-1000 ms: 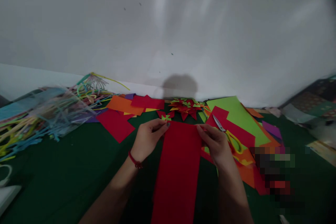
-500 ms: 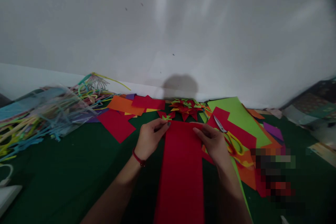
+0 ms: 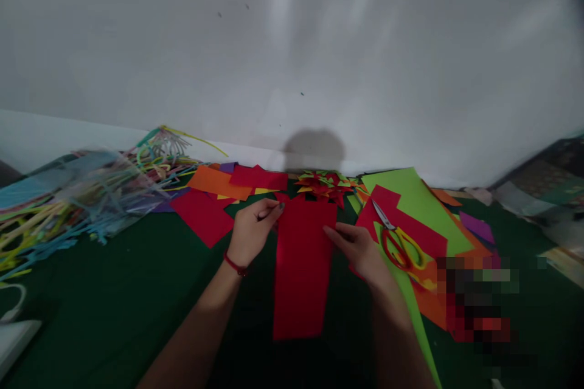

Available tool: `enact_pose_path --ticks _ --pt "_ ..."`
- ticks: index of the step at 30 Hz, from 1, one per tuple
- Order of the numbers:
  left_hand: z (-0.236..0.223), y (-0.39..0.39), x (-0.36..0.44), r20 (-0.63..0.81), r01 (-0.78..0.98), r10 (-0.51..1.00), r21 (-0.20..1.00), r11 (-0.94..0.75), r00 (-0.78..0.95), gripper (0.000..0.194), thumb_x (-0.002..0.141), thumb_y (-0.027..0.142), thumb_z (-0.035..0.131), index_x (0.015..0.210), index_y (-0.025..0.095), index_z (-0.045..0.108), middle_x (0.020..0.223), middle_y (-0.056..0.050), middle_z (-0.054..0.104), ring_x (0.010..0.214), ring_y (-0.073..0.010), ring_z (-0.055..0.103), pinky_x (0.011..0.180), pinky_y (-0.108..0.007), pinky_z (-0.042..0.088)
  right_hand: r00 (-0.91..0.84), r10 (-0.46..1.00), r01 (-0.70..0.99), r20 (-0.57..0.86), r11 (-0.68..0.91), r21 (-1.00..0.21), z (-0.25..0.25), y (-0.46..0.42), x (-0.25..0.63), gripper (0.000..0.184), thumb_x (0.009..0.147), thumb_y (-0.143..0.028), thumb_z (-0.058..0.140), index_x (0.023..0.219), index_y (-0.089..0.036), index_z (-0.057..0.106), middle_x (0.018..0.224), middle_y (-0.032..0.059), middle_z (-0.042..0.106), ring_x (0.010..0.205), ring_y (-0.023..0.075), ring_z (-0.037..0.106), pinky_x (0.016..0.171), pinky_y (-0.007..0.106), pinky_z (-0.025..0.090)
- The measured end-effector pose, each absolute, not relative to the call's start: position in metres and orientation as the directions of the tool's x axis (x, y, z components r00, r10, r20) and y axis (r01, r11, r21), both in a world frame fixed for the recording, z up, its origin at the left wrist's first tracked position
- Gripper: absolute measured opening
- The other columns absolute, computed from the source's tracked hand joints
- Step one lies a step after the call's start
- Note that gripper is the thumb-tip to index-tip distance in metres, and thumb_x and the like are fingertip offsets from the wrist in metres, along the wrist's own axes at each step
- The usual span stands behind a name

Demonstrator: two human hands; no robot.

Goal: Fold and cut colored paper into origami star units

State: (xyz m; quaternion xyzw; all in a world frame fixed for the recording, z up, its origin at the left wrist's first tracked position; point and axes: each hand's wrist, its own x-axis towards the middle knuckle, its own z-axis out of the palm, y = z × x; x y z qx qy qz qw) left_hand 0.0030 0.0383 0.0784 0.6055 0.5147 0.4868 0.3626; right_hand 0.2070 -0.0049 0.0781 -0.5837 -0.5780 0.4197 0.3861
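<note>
A long red sheet of paper (image 3: 303, 273) hangs between my hands in the middle of the view, its lower edge fully visible. My left hand (image 3: 255, 225) pinches its upper left corner between thumb and fingers. Along the right edge, a little below the top, my right hand (image 3: 353, 243) grips the sheet with thumb and fingers. Behind the sheet's top edge sits a heap of red and green paper stars (image 3: 322, 185), partly covered by it. Scissors with red and yellow handles (image 3: 399, 243) lie to the right of my right hand.
A dark green cloth (image 3: 118, 310) covers the table, which meets a pale wall. Plastic-wrapped pipe cleaners (image 3: 91, 200) lie at left. Red paper (image 3: 203, 219) and orange paper (image 3: 214, 182) lie behind my left hand. Large green sheets (image 3: 420, 213) spread at right. A white object (image 3: 18, 340) stands lower left.
The red sheet has shifted slightly left and farther away, so its lower end now shows. My left hand has moved left with it; my right hand has slid down from the top edge.
</note>
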Motion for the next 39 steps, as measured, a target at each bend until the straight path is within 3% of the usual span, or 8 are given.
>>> enact_pose_path --ticks 6,10,14,19,28,32,35,39 --pt "0.075 0.042 0.003 0.238 0.273 0.97 0.937 -0.217 -0.046 0.019 0.075 0.035 0.057 0.073 0.017 0.062 0.048 0.006 0.04 0.046 -0.0084 0.044 0.044 -0.018 0.032 0.019 0.993 0.252 -0.112 -0.113 -0.961 0.071 -0.001 0.203 0.035 0.073 -0.048 0.055 0.057 -0.018 0.045 0.053 -0.0056 0.034 0.045 0.007 0.027 0.041 0.021 0.019" --pt "0.074 0.045 0.002 0.244 0.239 0.964 0.947 -0.214 -0.104 0.018 0.074 0.033 0.058 0.073 0.016 0.063 0.048 0.007 0.04 0.045 -0.0076 0.04 0.043 -0.018 0.03 -0.066 0.991 0.3 -0.116 -0.091 -0.95 0.071 0.001 0.203 0.033 0.074 -0.047 0.055 0.06 -0.017 0.051 0.054 -0.005 0.037 0.048 0.0074 0.03 0.043 0.022 0.02" --pt "0.071 0.047 0.003 0.244 0.224 0.962 0.951 -0.212 -0.124 0.018 0.072 0.034 0.06 0.071 0.015 0.063 0.046 0.007 0.035 0.044 -0.0074 0.037 0.043 -0.018 0.028 -0.005 0.994 0.317 -0.113 -0.106 -0.943 0.066 0.003 0.205 0.033 0.074 -0.046 0.055 0.058 -0.018 0.048 0.054 -0.0058 0.035 0.048 0.0074 0.031 0.044 0.021 0.022" --pt "0.066 0.051 0.0 0.218 0.15 0.958 0.97 -0.191 -0.186 0.019 0.073 0.034 0.059 0.073 0.015 0.064 0.048 0.006 0.044 0.045 -0.0079 0.041 0.043 -0.018 0.03 -0.089 0.991 0.263 -0.099 -0.073 -0.962 0.06 0.006 0.206 0.022 0.071 -0.039 0.061 0.071 -0.018 0.053 0.065 -0.0031 0.051 0.06 0.0106 0.046 0.055 0.022 0.033" --pt "0.06 0.055 0.001 0.21 0.072 0.929 0.978 -0.197 -0.306 0.019 0.071 0.034 0.061 0.071 0.016 0.064 0.047 0.006 0.045 0.048 -0.0092 0.047 0.048 -0.019 0.037 0.1 0.995 0.272 0.018 -0.01 -0.962 0.05 0.011 0.192 0.023 0.079 -0.045 0.049 0.075 -0.022 0.046 0.061 -0.0038 0.054 0.056 0.0122 0.048 0.048 0.021 0.035" --pt "0.056 0.059 -0.002 0.193 0.025 0.905 0.98 -0.198 -0.378 0.018 0.069 0.032 0.063 0.073 0.015 0.065 0.048 0.006 0.048 0.047 -0.0088 0.047 0.049 -0.019 0.039 0.01 0.999 0.256 -0.05 -0.051 -0.965 0.051 0.01 0.195 0.025 0.075 -0.044 0.055 0.082 -0.021 0.055 0.066 -0.0021 0.058 0.06 0.0135 0.053 0.052 0.022 0.038" --pt "0.053 0.063 -0.004 0.186 0.004 0.889 0.979 -0.203 -0.418 0.019 0.067 0.032 0.063 0.074 0.014 0.064 0.05 0.005 0.052 0.047 -0.0086 0.047 0.05 -0.02 0.04 -0.022 0.998 0.294 -0.063 -0.054 -0.954 0.051 0.01 0.198 0.025 0.074 -0.044 0.056 0.075 -0.019 0.059 0.071 -0.0006 0.06 0.066 0.0143 0.055 0.057 0.023 0.04" --pt "0.051 0.065 -0.006 0.176 -0.011 0.869 0.979 -0.204 -0.462 0.023 0.066 0.033 0.064 0.076 0.013 0.065 0.053 0.004 0.054 0.05 -0.0091 0.049 0.051 -0.02 0.042 0.075 0.997 0.37 -0.008 -0.035 -0.928 0.053 0.009 0.195 0.03 0.076 -0.048 0.051 0.067 -0.019 0.053 0.063 -0.0017 0.057 0.061 0.0138 0.053 0.05 0.022 0.036"
